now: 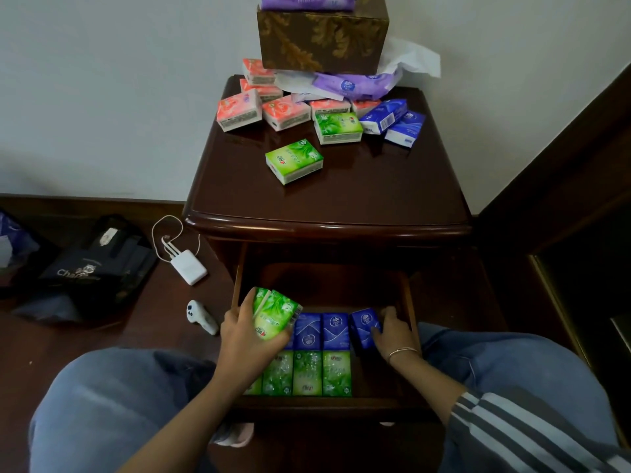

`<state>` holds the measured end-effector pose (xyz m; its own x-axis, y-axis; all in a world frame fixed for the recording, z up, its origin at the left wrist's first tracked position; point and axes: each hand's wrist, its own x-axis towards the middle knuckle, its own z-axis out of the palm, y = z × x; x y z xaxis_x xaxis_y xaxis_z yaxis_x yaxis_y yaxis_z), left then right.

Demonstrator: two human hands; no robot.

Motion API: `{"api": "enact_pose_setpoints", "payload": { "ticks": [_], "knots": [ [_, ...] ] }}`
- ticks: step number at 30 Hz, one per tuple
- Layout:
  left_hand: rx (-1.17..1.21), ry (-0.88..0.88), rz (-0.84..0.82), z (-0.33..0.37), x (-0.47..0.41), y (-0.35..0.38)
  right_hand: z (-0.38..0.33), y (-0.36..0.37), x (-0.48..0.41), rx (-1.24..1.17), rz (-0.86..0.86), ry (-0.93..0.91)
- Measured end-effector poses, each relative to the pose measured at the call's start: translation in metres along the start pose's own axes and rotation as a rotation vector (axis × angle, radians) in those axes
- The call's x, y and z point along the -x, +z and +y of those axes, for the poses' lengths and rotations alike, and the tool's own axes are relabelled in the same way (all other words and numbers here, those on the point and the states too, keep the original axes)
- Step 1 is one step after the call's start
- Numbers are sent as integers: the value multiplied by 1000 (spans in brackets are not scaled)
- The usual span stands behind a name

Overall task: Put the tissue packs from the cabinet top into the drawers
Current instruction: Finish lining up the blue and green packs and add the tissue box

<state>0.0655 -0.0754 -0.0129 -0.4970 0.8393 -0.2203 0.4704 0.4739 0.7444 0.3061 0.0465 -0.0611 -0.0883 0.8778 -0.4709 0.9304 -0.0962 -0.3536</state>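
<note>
**Head view, looking down into the open drawer (408,302).** The left hand (249,332) grasps two green packs (276,314) together, its fingers curled round them. The pair is tilted and held just above the drawer's left end. The right hand (392,332) has its fingers curled round a single blue pack (364,327), which sits tilted inside the drawer at its right end.

Between the two grips, a blue row (321,331) of packs lies flat on the drawer floor. It sits just beside the held blue pack and passes under the left hand's load. Nearer the person than both grips, a green row (307,372) lies side by side against the blue row.

Beyond the grips, the cabinet top (341,199) carries the packs not yet stowed:
- a lone green pack (294,161), nearest the hands
- a second green pack (338,127)
- two loose blue packs (392,121)
- a cluster of pink packs (259,109)

Behind these are a purple pack (355,85) and a brown patterned box (322,39).

Outboard of the left hand, on the floor, rest a white controller (201,317), a white charger (189,268) with its cable, and a dark bag (99,264). A thin bracelet (403,352) circles the right wrist.
</note>
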Motion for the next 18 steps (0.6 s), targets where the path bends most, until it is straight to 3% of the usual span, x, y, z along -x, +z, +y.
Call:
{"api": "enact_pose_setpoints", "payload": {
  "ticks": [3,8,15,18],
  "knots": [
    [0,-2,-6,-2,-1,1,-3,2,2,6,40,-84],
    [-6,-7,-11,-3,-1,2,-3,6,1,42,-70,-105],
    [-4,-22,-18,-1,-2,2,0,16,-2,-235,-174,246],
    [8,-21,-34,0,-1,3,-2,19,-1,-488,-168,302]
  ]
}}
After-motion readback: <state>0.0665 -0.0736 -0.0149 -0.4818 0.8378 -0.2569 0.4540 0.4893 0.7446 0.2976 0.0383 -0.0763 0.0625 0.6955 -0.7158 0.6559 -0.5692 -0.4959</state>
